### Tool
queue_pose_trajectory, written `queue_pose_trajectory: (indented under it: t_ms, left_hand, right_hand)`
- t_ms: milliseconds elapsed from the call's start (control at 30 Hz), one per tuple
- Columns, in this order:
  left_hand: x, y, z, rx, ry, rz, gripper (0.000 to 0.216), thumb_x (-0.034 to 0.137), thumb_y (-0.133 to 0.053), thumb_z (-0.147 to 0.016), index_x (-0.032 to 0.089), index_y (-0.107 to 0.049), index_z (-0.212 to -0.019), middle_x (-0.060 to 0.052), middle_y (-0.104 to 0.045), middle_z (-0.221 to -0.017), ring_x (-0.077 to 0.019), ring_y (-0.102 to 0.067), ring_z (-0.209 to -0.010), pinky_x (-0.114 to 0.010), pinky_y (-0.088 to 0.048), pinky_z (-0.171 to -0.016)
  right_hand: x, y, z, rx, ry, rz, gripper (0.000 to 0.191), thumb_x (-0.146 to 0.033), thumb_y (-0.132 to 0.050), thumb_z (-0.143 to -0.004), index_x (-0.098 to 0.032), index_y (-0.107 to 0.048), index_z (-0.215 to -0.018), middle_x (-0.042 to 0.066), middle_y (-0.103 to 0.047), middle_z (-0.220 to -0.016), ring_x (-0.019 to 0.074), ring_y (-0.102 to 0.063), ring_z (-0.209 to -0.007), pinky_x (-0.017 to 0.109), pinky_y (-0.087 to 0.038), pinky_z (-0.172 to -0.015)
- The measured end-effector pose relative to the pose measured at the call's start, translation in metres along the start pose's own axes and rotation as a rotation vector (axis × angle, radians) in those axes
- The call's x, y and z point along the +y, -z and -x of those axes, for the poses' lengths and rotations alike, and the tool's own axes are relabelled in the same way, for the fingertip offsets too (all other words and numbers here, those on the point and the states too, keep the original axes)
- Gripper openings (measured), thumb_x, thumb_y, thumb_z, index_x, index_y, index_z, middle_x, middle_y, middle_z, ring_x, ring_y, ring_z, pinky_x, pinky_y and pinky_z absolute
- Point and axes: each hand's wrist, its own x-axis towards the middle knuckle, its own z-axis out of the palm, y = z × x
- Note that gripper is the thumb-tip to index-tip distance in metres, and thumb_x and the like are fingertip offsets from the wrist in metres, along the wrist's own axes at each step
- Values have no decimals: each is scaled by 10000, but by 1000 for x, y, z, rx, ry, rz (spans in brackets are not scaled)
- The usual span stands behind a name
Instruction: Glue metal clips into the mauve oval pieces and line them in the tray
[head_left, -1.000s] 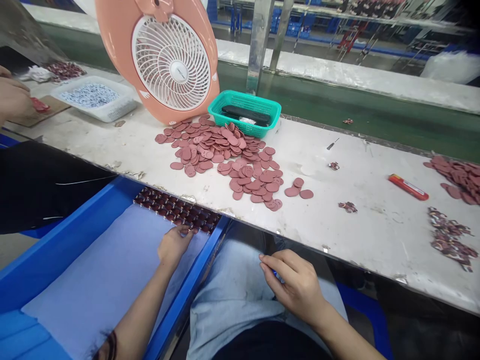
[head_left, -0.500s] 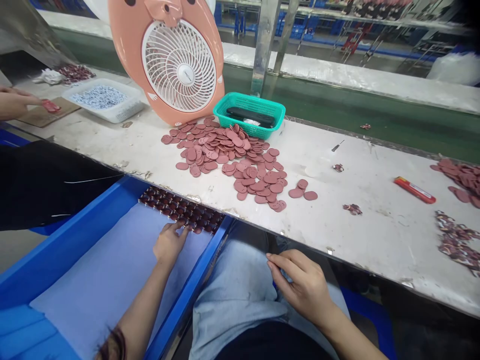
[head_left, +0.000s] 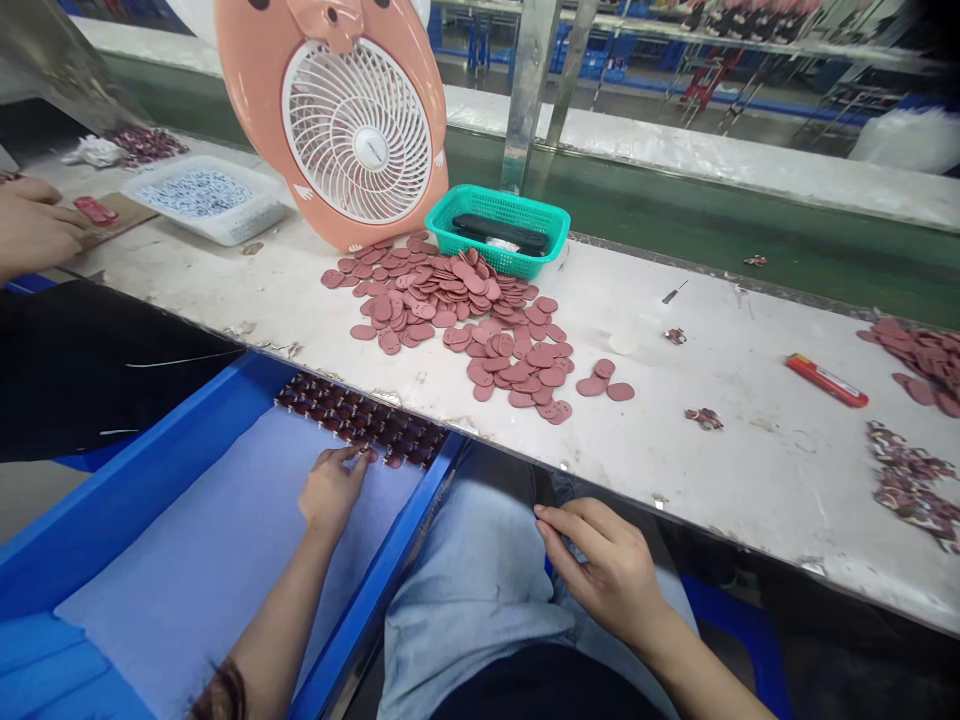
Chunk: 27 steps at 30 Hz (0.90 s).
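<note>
The left hand (head_left: pixel 332 490) lies in a blue tray (head_left: pixel 150 480), fingers (head_left: pixel 352 455) slightly apart touching rows of dark red pieces (head_left: pixel 360 420); the right hand (head_left: pixel 600 570) curls its fingers together above the denim thigh (head_left: pixel 465 600), any grip unclear.

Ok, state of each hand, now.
Left hand: open, fingertips at the dark red pieces, nothing visibly held.
Right hand: curled above the jeans; cannot tell whether it holds anything.

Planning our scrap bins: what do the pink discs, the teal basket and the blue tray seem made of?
The pink discs look like matte rubber or soft plastic, dull and unglazed; which is unclear. The teal basket seems moulded plastic, an even glossy lattice. The blue tray looks plastic or painted, smooth and bright; hard to tell which.
</note>
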Motion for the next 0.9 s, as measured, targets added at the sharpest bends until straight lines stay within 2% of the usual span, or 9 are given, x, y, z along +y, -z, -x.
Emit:
queue_pose_trajectory:
  t_ms: [300,567,900]
  left_hand:
    - [5,-1,-3,4,23,2,342,407,-601,-933,192,-632,-1197,-103,-646,-1227,-252,-642,-1038,-480,-541,-878]
    - [5,3,5,37,0,50,398,491,-576,-927,202,-644,-1192,-102,-646,-1235,-255,-641,-1027,-497,-529,-886]
    - [2,-4,4,18,-34,98,325,396,-594,-940,187,-635,-1186,-98,-658,-1195,-234,-655,-987,-461,-552,-855]
  right_hand:
    - [0,2,0,19,-3,11,129,-116,-615,-917,-175,-692,-1002,46,-688,-800,141,-654,-677,255,-551,-609]
    - [3,12,-1,42,-7,35,179,-104,-626,-909,-174,-681,-1064,52,-692,-821,151,-660,-697,270,-562,-619]
    - [8,20,1,103,-16,60,200,-88,-635,-897,-170,-690,-1071,47,-682,-785,151,-656,-677,269,-559,-607]
